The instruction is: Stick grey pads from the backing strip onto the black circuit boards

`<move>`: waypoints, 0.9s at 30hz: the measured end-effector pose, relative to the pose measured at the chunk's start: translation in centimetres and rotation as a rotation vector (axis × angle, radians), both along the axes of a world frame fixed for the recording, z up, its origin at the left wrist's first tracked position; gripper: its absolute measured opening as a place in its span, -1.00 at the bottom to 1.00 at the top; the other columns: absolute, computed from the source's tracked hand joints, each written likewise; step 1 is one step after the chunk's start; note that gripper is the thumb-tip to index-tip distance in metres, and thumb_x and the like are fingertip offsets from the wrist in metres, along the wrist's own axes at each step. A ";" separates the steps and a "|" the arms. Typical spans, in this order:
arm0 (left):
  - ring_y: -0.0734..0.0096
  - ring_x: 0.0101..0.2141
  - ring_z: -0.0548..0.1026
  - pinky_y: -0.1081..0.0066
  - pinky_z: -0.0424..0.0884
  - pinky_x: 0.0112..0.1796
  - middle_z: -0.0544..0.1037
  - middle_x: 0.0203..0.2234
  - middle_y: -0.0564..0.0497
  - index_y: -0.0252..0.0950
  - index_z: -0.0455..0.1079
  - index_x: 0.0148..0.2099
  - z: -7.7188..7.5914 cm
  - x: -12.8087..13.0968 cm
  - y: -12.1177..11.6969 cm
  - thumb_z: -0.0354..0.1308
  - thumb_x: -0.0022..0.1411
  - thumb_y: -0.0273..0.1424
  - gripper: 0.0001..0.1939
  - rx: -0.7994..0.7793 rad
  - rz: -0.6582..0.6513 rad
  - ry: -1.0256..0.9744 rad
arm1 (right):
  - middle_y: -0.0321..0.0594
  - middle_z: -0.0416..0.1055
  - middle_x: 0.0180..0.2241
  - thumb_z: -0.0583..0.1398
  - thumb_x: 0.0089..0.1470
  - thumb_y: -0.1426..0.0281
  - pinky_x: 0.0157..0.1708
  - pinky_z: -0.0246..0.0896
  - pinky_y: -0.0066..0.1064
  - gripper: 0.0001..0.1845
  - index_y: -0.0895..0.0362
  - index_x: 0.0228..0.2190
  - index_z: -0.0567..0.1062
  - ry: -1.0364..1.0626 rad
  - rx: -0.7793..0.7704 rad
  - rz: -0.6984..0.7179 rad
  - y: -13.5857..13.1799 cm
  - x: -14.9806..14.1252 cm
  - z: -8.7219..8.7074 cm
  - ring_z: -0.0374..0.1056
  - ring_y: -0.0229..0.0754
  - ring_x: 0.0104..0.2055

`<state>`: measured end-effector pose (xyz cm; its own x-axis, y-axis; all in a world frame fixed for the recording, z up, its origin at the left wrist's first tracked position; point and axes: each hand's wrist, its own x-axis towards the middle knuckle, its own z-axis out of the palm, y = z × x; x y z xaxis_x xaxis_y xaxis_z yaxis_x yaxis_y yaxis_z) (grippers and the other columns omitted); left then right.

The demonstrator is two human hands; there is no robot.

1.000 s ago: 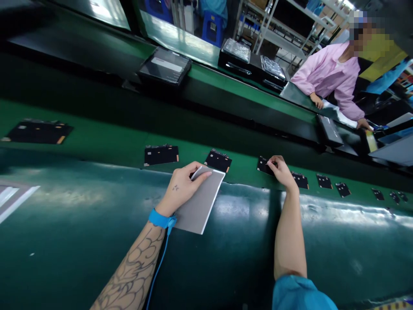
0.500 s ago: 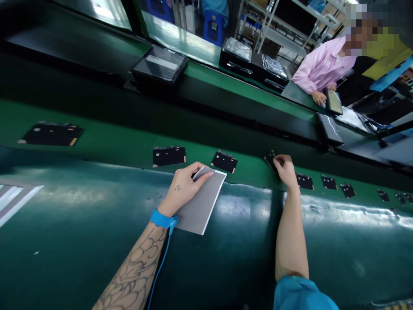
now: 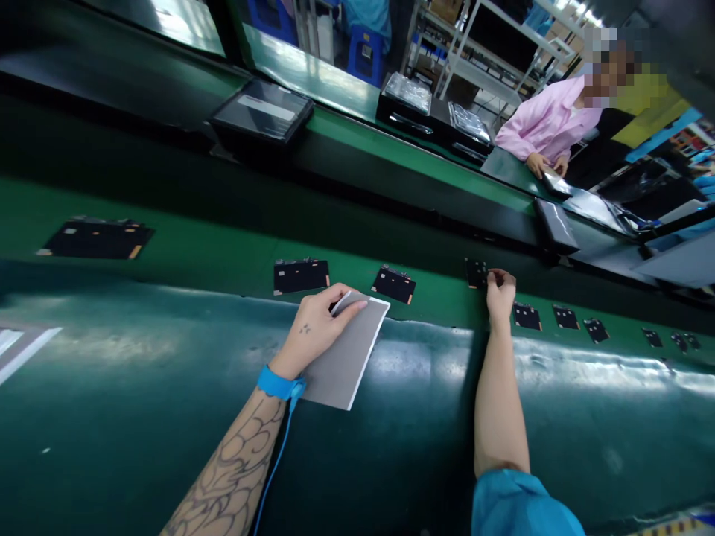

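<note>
A person's two bare hands reach over a bench [image 3: 167, 417] toward a green strip [image 3: 217, 260] that runs along its far edge. The left hand [image 3: 317, 324], wearing a blue wrist strap [image 3: 275, 382], grasps grey sheets [image 3: 338, 365] with white borders between thumb and fingers, angled just inside that far edge. The right hand [image 3: 501, 296] is over the strip, fingertips apparently pinching the right edge of a black board [image 3: 475, 273].

A second ago this board lay level with the row, the fingers over its face; now it is turned more upright in view and sits closer to the strip's far side. That suggests it is being handled apart from its neighbours; whether it is clear of the strip, I cannot tell. Two boards [image 3: 302, 277] left of it have shifted rightward along the strip, while the grey sheets have hardly moved.
</note>
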<state>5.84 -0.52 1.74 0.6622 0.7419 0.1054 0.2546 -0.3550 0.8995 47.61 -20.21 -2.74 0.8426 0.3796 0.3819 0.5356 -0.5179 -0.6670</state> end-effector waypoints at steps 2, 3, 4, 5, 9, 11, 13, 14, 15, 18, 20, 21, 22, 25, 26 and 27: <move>0.18 -0.27 0.64 0.36 0.40 -0.35 0.73 -0.26 -0.03 -0.18 0.61 -0.13 0.1 0.0 0.0 0.27 0.44 -0.11 -0.74 -0.003 -0.003 0.002 | 0.10 0.47 -0.04 0.12 0.26 0.22 0.15 0.34 -0.02 -0.63 0.19 -0.12 0.60 -0.028 0.018 -0.039 0.0 0.0 0.1 0.40 0.06 -0.05; 0.17 -0.27 0.64 0.36 0.40 -0.35 0.74 -0.26 -0.04 -0.18 0.61 -0.13 0.2 0.0 0.0 0.27 0.44 -0.10 -0.73 -0.005 -0.003 0.002 | 0.11 0.48 -0.03 0.12 0.27 0.23 0.17 0.33 0.00 -0.62 0.19 -0.10 0.61 -0.051 0.021 -0.042 0.0 0.0 0.1 0.40 0.07 -0.02; 0.16 -0.26 0.65 0.36 0.40 -0.36 0.74 -0.25 -0.05 -0.18 0.61 -0.14 0.3 -0.1 0.0 0.27 0.44 -0.10 -0.72 -0.008 -0.003 0.001 | 0.11 0.49 -0.02 0.10 0.28 0.25 0.20 0.31 0.01 -0.61 0.18 -0.08 0.62 -0.076 0.016 -0.029 0.0 -0.1 0.2 0.40 0.08 0.00; 0.16 -0.26 0.65 0.36 0.40 -0.36 0.74 -0.25 -0.05 -0.18 0.61 -0.14 0.3 -0.1 0.0 0.27 0.44 -0.09 -0.72 -0.010 -0.004 0.001 | 0.11 0.50 -0.01 0.08 0.28 0.28 0.22 0.30 0.01 -0.60 0.18 -0.05 0.63 -0.099 -0.001 -0.004 -0.1 -0.1 0.2 0.41 0.10 0.03; 0.14 -0.24 0.66 0.36 0.41 -0.36 0.75 -0.24 -0.06 -0.19 0.61 -0.13 0.5 -0.1 0.0 0.26 0.44 -0.08 -0.71 -0.014 -0.005 0.001 | 0.11 0.53 0.04 0.02 0.20 0.43 0.19 0.36 -0.01 -0.45 0.15 0.03 0.70 -0.126 -0.179 0.106 -0.7 -0.3 0.3 0.44 0.12 0.09; 0.14 -0.25 0.66 0.36 0.42 -0.36 0.74 -0.25 -0.05 -0.18 0.61 -0.13 0.4 0.0 0.0 0.26 0.44 -0.08 -0.71 -0.015 -0.006 -0.003 | 0.11 0.52 0.08 0.03 0.16 0.45 0.15 0.39 0.00 -0.41 0.14 0.06 0.72 -0.138 -0.272 0.127 -1.1 -0.6 0.4 0.44 0.14 0.07; 0.15 -0.26 0.65 0.36 0.41 -0.37 0.74 -0.27 -0.05 -0.18 0.61 -0.13 0.3 0.0 0.0 0.27 0.44 -0.09 -0.72 -0.016 -0.008 -0.009 | 0.12 0.50 0.11 0.05 0.16 0.46 0.12 0.38 0.03 -0.39 0.12 0.10 0.72 -0.156 -0.352 0.132 -1.3 -0.9 0.5 0.42 0.17 0.06; 0.15 -0.26 0.65 0.36 0.41 -0.37 0.74 -0.27 -0.05 -0.18 0.61 -0.13 0.2 0.0 0.0 0.27 0.44 -0.10 -0.73 -0.017 -0.009 -0.012 | 0.13 0.49 0.13 0.06 0.16 0.45 0.10 0.37 0.06 -0.39 0.11 0.12 0.71 -0.157 -0.391 0.124 -1.3 -1.2 0.7 0.41 0.19 0.06; 0.15 -0.25 0.66 0.36 0.41 -0.37 0.74 -0.26 -0.05 -0.18 0.61 -0.12 0.1 0.0 0.1 0.27 0.44 -0.11 -0.73 -0.018 -0.011 -0.013 | 0.14 0.48 0.16 0.08 0.16 0.45 0.10 0.36 0.09 -0.39 0.10 0.13 0.71 -0.154 -0.423 0.105 -1.2 -1.5 0.9 0.39 0.22 0.07; 0.16 -0.24 0.66 0.36 0.41 -0.36 0.74 -0.23 -0.06 -0.19 0.61 -0.11 -0.1 0.0 0.1 0.26 0.45 -0.12 -0.74 -0.021 -0.014 -0.015 | 0.17 0.45 0.20 0.09 0.18 0.44 0.12 0.28 0.23 -0.41 0.09 0.15 0.68 -0.156 -0.398 -0.012 -0.3 -2.9 2.0 0.33 0.32 0.14; 0.17 -0.24 0.66 0.35 0.42 -0.34 0.73 -0.22 -0.05 -0.18 0.61 -0.11 -0.1 0.1 0.0 0.26 0.46 -0.13 -0.75 -0.025 -0.019 -0.021 | 0.17 0.45 0.17 0.08 0.25 0.41 0.14 0.27 0.21 -0.46 0.10 0.13 0.68 -0.193 -0.249 -0.033 0.9 -4.7 2.9 0.33 0.30 0.16; 0.18 -0.24 0.66 0.35 0.42 -0.33 0.73 -0.22 -0.04 -0.18 0.61 -0.12 -0.1 0.1 0.0 0.26 0.46 -0.14 -0.76 -0.028 -0.021 -0.026 | 0.16 0.47 0.14 0.07 0.30 0.39 0.13 0.29 0.16 -0.50 0.09 0.11 0.67 -0.205 -0.151 0.012 1.7 -6.0 3.4 0.36 0.25 0.15; 0.18 -0.24 0.66 0.35 0.43 -0.32 0.73 -0.23 -0.04 -0.18 0.61 -0.12 -0.1 0.1 0.0 0.26 0.46 -0.14 -0.76 -0.032 -0.024 -0.032 | 0.13 0.49 0.10 0.06 0.35 0.36 0.11 0.33 0.08 -0.54 0.09 0.08 0.67 -0.203 -0.048 0.091 2.6 -7.5 3.8 0.40 0.19 0.12; 0.20 -0.26 0.66 0.35 0.44 -0.29 0.73 -0.27 -0.01 -0.19 0.60 -0.13 0.0 0.2 -0.1 0.27 0.47 -0.17 -0.78 -0.043 -0.016 -0.050 | -0.03 0.57 -0.04 0.12 0.45 0.26 -0.05 0.39 -0.12 -0.69 0.04 -0.02 0.65 -0.065 0.182 0.428 5.1 -13.5 4.7 0.49 0.03 -0.03; 0.21 -0.26 0.66 0.35 0.44 -0.28 0.73 -0.28 0.00 -0.20 0.60 -0.13 0.1 0.2 -0.2 0.27 0.47 -0.18 -0.78 -0.043 -0.007 -0.056 | -0.08 0.58 -0.08 0.16 0.45 0.24 -0.10 0.39 -0.16 -0.73 0.02 -0.04 0.65 0.007 0.183 0.553 5.8 -15.6 4.8 0.49 -0.02 -0.09; 0.22 -0.27 0.66 0.35 0.44 -0.27 0.72 -0.28 0.00 -0.21 0.60 -0.12 0.1 0.2 -0.2 0.28 0.46 -0.19 -0.79 -0.041 0.002 -0.063 | -0.13 0.58 -0.13 0.19 0.45 0.23 -0.16 0.38 -0.20 -0.76 0.02 -0.07 0.65 0.074 0.171 0.667 6.4 -17.5 4.9 0.47 -0.06 -0.16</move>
